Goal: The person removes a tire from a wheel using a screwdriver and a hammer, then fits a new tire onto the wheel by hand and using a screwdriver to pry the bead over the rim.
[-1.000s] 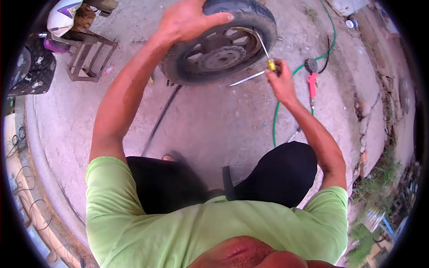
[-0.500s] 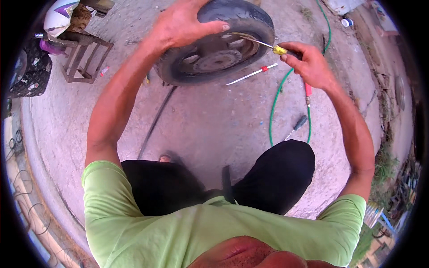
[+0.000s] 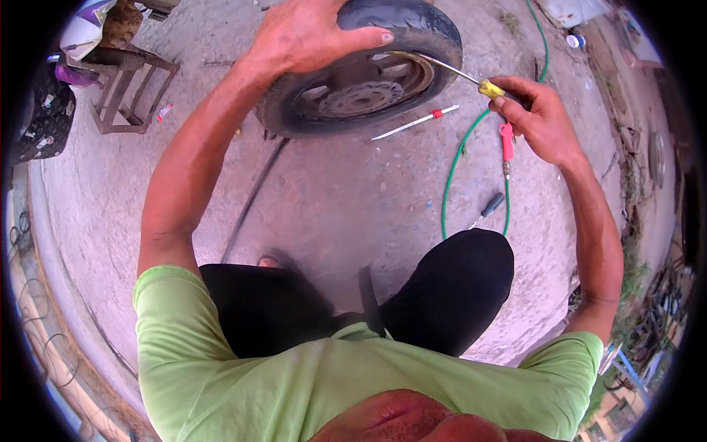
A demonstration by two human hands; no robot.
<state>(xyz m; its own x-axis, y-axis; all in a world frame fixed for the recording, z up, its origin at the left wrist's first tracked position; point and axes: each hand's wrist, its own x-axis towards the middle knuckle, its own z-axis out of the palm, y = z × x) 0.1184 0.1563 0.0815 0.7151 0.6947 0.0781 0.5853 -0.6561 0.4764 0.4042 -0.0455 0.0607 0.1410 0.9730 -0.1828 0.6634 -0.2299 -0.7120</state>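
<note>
A motorcycle wheel (image 3: 361, 99) with a black tyre and a dull metal rim stands tilted on the ground ahead of me. My left hand (image 3: 313, 33) holds the tyre at its upper left, thumb stretched across the near side; its other fingers are partly hidden. In my right hand (image 3: 536, 118) is a screwdriver (image 3: 489, 89) with a yellow and dark handle, fingers closed round it. Its long metal shaft runs left to the gap between tyre and rim, where the tip cannot be clearly made out.
A white rod with a red collar (image 3: 436, 113) lies before the wheel. To its right are a green hose (image 3: 445, 184), a red air gun (image 3: 507, 140) and a dark-handled screwdriver (image 3: 493, 204). A wooden stool (image 3: 121, 96) stands at left; a black hose (image 3: 254, 202) crosses the concrete.
My right hand has swung right and slightly nearer, the screwdriver's handle moving with it while its shaft stays at the rim. The wheel and my left hand have shifted slightly right.
</note>
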